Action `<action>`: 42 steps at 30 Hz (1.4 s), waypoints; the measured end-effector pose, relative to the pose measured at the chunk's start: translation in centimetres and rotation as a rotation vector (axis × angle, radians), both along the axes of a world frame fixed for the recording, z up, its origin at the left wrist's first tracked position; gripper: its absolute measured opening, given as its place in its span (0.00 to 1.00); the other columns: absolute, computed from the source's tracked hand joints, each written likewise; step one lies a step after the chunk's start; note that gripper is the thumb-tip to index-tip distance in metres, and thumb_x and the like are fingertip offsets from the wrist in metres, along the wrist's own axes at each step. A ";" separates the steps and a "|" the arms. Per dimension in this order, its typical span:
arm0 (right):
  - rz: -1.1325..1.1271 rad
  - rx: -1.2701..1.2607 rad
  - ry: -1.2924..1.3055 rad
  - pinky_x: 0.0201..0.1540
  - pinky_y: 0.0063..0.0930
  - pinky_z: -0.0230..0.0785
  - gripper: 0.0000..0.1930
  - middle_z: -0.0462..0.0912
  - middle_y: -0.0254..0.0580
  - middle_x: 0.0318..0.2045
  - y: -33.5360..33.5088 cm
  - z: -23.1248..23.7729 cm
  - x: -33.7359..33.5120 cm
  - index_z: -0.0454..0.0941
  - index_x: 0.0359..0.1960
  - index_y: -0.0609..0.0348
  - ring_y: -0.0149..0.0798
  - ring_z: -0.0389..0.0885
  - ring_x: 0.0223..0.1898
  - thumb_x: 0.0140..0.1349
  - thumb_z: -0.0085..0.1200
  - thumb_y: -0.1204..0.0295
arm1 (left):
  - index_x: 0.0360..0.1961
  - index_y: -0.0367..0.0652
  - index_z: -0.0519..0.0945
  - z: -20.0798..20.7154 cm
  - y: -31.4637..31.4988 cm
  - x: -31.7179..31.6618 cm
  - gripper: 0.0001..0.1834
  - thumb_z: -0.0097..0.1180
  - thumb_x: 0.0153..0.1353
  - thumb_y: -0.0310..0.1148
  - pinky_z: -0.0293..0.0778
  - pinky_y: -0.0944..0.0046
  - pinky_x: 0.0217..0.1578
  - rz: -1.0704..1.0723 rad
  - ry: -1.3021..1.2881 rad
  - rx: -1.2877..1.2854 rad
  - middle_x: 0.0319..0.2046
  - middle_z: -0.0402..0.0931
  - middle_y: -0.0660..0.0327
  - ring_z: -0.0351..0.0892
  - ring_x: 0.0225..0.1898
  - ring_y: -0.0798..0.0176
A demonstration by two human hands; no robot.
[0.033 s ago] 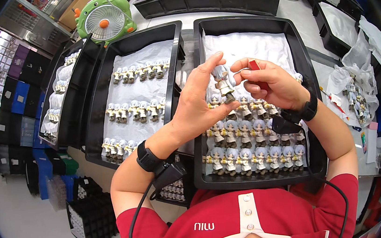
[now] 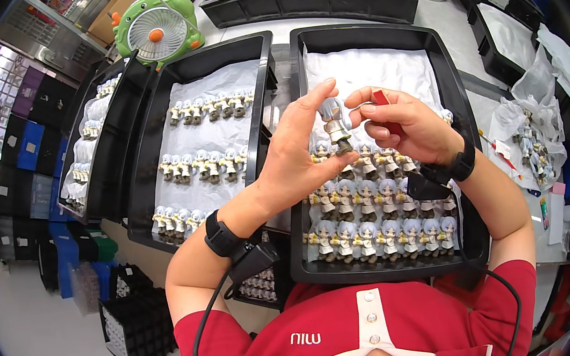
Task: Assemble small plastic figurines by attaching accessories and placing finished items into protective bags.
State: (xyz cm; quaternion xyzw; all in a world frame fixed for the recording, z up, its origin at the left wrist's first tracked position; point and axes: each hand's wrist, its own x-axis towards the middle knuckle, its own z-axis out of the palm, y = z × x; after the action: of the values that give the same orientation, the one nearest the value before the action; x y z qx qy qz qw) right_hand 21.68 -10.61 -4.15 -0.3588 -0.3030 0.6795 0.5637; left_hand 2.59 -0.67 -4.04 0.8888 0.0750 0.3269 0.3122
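At frame centre the left hand (image 2: pixel 299 152) pinches a small grey-haired figurine (image 2: pixel 335 124) while the right hand (image 2: pixel 402 126) grips a red piece (image 2: pixel 381 99), above a black tray (image 2: pixel 462 158) holding rows of figurines (image 2: pixel 375 231).

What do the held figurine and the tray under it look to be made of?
Figurine in the left hand: likely moulded plastic, painted, going by its smooth, slightly glossy hair. Black tray: probably rigid plastic, with a dull sheen and rounded rim. White liner: crinkled, paper-like or thin foam.
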 end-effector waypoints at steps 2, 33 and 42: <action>0.028 0.025 -0.015 0.22 0.09 0.58 0.13 0.79 0.36 0.37 0.0 0.1 -0.1 0.71 0.48 0.60 0.18 0.65 0.23 0.63 0.48 0.72 | 0.60 0.40 0.61 -0.1 0.1 0.0 0.45 0.70 0.40 0.29 0.64 0.60 0.54 0.005 0.004 0.049 0.52 0.69 0.54 0.68 0.54 0.56; -0.240 0.114 -0.821 0.28 0.13 0.57 0.10 0.79 0.30 0.30 1.7 -0.2 2.8 0.75 0.42 0.58 0.19 0.63 0.25 0.62 0.45 0.69 | 0.60 0.35 0.59 3.5 1.1 -1.4 0.39 0.65 0.47 0.21 0.68 0.67 0.48 -0.252 -0.183 -0.821 0.46 0.68 0.61 0.69 0.47 0.69; -0.154 0.127 -1.068 0.26 0.14 0.57 0.10 0.78 0.29 0.27 1.3 -1.0 1.6 0.76 0.40 0.59 0.18 0.66 0.25 0.62 0.46 0.69 | 0.54 0.40 0.65 3.7 5.4 -11.2 0.34 0.62 0.41 0.24 0.68 0.60 0.47 0.139 0.621 0.270 0.44 0.68 0.54 0.70 0.45 0.52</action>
State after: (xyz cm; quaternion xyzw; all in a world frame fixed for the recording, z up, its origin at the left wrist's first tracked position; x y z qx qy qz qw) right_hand 23.26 -9.34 -5.17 -0.6407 -0.5606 0.3397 0.3998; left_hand -8.64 4.76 -0.37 0.9719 0.1830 0.0683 0.1312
